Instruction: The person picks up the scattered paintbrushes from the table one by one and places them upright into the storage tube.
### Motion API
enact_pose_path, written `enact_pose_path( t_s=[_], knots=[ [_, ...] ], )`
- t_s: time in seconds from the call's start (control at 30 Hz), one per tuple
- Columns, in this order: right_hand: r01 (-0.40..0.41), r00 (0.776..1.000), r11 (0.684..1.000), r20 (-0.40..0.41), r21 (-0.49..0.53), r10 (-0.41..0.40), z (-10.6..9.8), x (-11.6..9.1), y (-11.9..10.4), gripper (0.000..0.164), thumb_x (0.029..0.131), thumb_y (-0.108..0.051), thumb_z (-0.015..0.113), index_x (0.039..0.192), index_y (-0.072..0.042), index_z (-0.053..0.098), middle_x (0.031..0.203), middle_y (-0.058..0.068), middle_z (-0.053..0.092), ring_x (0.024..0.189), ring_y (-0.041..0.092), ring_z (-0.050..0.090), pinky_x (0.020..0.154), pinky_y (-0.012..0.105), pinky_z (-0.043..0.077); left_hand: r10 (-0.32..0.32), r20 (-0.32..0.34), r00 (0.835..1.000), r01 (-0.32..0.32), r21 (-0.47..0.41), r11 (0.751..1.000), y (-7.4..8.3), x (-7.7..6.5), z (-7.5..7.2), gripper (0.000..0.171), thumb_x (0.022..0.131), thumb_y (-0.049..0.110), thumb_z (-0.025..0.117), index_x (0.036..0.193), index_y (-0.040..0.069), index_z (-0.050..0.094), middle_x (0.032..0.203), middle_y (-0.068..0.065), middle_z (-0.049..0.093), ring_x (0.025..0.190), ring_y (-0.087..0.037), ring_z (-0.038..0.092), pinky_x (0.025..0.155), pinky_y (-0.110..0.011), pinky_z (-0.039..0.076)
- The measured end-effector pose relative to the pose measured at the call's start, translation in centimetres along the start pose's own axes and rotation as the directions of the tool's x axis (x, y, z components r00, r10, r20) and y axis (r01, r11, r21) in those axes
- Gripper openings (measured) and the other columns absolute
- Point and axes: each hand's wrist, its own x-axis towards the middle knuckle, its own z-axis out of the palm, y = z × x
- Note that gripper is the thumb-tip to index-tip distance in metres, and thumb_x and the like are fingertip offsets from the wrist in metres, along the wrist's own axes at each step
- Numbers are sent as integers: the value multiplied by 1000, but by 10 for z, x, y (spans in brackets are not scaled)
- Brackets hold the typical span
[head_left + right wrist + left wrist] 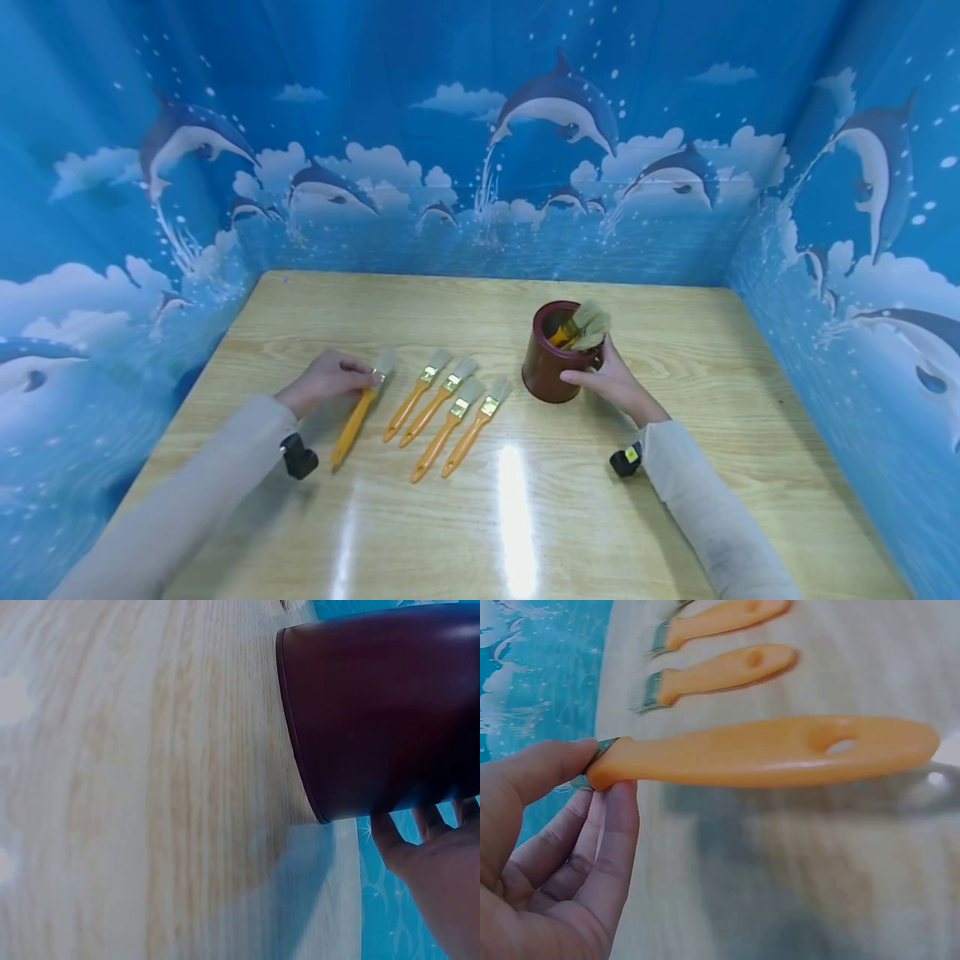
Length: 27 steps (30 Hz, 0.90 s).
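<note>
In the head view my left hand (330, 383) pinches a paintbrush (354, 427) between thumb and fingers, near its metal band. The brush's orange handle (772, 752) has a hole near its end, and a shadow lies below it in the left wrist view. My right hand (617, 385) holds the side of a dark red cylindrical container (553, 367), with the thumb on the near side and other fingers partly hidden behind. Brushes (588, 321) stand in the container, pale bristles up, leaning towards the right rim. The container (382, 712) appears upright on the table.
Several more paintbrushes (439, 410) with orange handles lie side by side between my hands, bristles pointing away from me. The wooden table (637, 533) carries bright reflections. A blue dolphin-print curtain (420, 225) borders its back and sides.
</note>
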Motion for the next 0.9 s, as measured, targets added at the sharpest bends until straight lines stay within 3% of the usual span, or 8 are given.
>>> enact_pose_path(
  t_s=[0.17,0.47,0.7,0.9],
  knots=[
    [-10,1000,1000,-6,-3,10,-1,0,0,106,83,-30,76,152,-36,-3,158,5,13,143,31,18,114,57,19,-9,9,1000,9,-6,1000,22,7,-6,39,92,17,65,121,-8,58,115,-21,62,91,-18,67,89,-41,54],
    [-60,998,998,16,9,60,1,-5,-14,109,83,-27,76,153,-30,-7,159,8,10,144,34,16,114,58,18,91,24,996,-92,23,995,64,17,-11,34,93,16,63,118,-6,58,117,-21,60,95,-23,67,91,-43,53],
    [-41,999,999,29,-13,41,4,-13,-30,106,85,-24,73,154,-24,-7,159,11,10,144,35,16,114,57,19,89,9,996,-88,-19,996,97,25,-1,32,92,17,66,116,-2,57,112,-18,62,97,-24,66,82,-32,56],
    [-31,999,999,21,-6,31,2,-9,-22,106,84,-25,75,154,-25,-5,159,10,11,144,33,16,114,57,18,119,-11,993,-119,-80,990,126,34,13,23,91,15,66,106,-1,58,106,-17,63,91,-23,67,80,-31,57]
  ],
)
